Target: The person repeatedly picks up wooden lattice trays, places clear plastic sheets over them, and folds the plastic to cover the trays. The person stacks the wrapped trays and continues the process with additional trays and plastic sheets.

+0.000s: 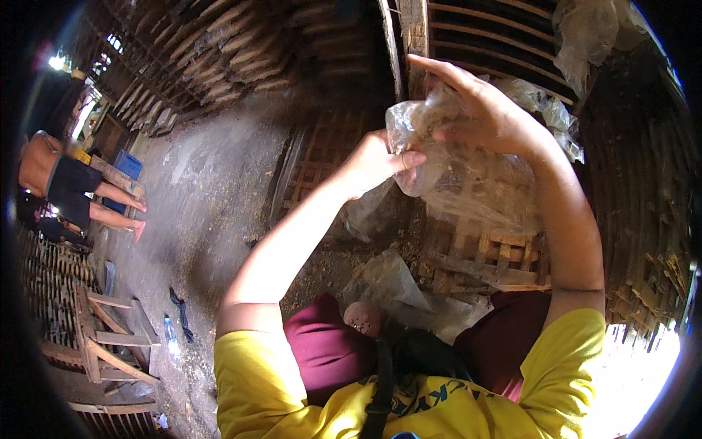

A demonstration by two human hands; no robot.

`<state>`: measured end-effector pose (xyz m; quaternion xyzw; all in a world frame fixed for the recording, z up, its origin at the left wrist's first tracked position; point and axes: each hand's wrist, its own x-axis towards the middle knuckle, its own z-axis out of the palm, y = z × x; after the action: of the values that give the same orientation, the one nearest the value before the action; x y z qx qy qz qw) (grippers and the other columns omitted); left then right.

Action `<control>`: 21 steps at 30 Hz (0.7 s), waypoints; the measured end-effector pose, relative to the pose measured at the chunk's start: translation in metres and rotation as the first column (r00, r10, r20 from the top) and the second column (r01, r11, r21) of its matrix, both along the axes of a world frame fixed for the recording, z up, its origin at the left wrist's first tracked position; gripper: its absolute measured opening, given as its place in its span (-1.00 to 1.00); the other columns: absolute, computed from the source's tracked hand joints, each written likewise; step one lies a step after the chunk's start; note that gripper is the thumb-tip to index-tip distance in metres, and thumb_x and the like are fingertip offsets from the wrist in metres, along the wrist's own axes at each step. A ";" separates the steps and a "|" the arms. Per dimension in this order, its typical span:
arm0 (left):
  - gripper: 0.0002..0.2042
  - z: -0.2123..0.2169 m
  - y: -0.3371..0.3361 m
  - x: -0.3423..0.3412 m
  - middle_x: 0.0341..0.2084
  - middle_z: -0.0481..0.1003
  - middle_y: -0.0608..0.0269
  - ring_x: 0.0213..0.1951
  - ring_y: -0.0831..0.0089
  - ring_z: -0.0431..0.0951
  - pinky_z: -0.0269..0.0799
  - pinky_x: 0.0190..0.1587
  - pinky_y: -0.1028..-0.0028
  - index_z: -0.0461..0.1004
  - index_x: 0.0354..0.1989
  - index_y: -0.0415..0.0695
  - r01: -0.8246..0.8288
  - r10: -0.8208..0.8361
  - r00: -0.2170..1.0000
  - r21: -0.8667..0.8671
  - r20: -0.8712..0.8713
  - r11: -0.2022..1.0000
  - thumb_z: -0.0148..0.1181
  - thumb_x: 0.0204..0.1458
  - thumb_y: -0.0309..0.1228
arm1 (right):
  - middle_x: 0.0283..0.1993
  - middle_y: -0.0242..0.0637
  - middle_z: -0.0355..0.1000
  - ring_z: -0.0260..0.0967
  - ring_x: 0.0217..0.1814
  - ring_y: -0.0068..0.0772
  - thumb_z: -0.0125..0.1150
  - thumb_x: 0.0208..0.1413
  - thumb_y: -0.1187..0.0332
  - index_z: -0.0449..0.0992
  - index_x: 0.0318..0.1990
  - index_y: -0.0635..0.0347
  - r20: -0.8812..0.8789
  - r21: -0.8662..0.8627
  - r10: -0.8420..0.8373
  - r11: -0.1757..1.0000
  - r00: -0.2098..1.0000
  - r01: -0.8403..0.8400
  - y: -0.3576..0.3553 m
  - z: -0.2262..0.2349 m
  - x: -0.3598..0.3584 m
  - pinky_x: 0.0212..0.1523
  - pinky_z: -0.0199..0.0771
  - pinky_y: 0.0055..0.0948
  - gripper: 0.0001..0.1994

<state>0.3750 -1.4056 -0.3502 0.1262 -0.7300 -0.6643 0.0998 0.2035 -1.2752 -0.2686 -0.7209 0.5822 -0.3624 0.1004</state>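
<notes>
Across the far side, stacked wooden slat racks (pixel 219 51) rise over a dusty floor (pixel 212 183). Far left, another person (pixel 69 183) bends beside wooden frames (pixel 102 336). Nearer, a slatted crate (pixel 482 256) sits behind the clear plastic bag (pixel 453 168), held up at centre. The right hand (pixel 482 110) grips its top with fingers curled; the left hand (pixel 376 161) pinches its left edge. A small plastic bottle (pixel 170 335) lies on the floor near left.

Clear crumpled plastic bag (pixel 461 172) held up centre; small plastic bottle (pixel 170 335) on floor, lower left.
</notes>
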 end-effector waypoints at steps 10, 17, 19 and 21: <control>-0.65 -0.011 -0.023 -0.011 -0.36 0.47 0.10 -0.38 0.35 0.55 0.53 -0.33 0.38 0.29 -0.17 -0.21 -0.334 0.386 0.920 0.372 -0.073 0.866 -0.10 0.16 -0.11 | -0.34 -0.25 0.48 0.38 -0.39 -0.46 0.21 -0.10 0.35 0.43 0.01 0.23 0.107 0.544 -0.131 0.837 0.986 0.052 0.039 0.000 -0.044 -0.30 0.38 -0.42 -0.57; -0.19 0.000 0.013 -0.022 -0.04 0.31 0.10 0.01 0.40 0.33 0.20 0.12 0.27 -0.07 0.26 0.01 0.019 -0.003 0.979 0.079 -0.203 0.997 0.31 -0.12 -0.13 | -0.50 -0.37 0.40 0.30 -0.53 -0.58 0.16 -0.03 0.43 0.36 0.05 0.28 0.130 0.527 0.015 0.846 0.991 -0.082 0.042 -0.005 -0.048 -0.47 0.30 -0.53 -0.58; -0.17 0.005 0.026 -0.029 -0.08 0.33 0.16 -0.04 0.45 0.34 0.25 0.08 0.33 -0.06 0.25 -0.02 0.004 -0.023 0.980 -0.096 -0.198 0.995 0.37 -0.17 -0.37 | -0.48 -0.37 0.41 0.31 -0.52 -0.58 0.16 -0.03 0.46 0.36 0.04 0.29 0.174 0.546 -0.016 0.833 0.985 -0.083 0.044 -0.003 -0.043 -0.45 0.31 -0.54 -0.59; -0.22 0.006 0.021 -0.033 -0.09 0.33 0.19 -0.06 0.47 0.34 0.27 0.06 0.36 -0.03 0.25 -0.04 0.070 -0.071 0.993 -0.011 -0.097 0.997 0.31 -0.15 -0.50 | -0.43 -0.36 0.42 0.32 -0.49 -0.59 0.16 -0.03 0.48 0.36 0.04 0.30 0.238 0.530 -0.027 0.841 0.971 -0.107 0.045 -0.004 -0.045 -0.45 0.32 -0.57 -0.59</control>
<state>0.3422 -1.3847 -0.3447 0.0672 -0.7308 -0.6700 0.1123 0.1589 -1.2303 -0.2730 -0.6275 0.6290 -0.2649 0.3747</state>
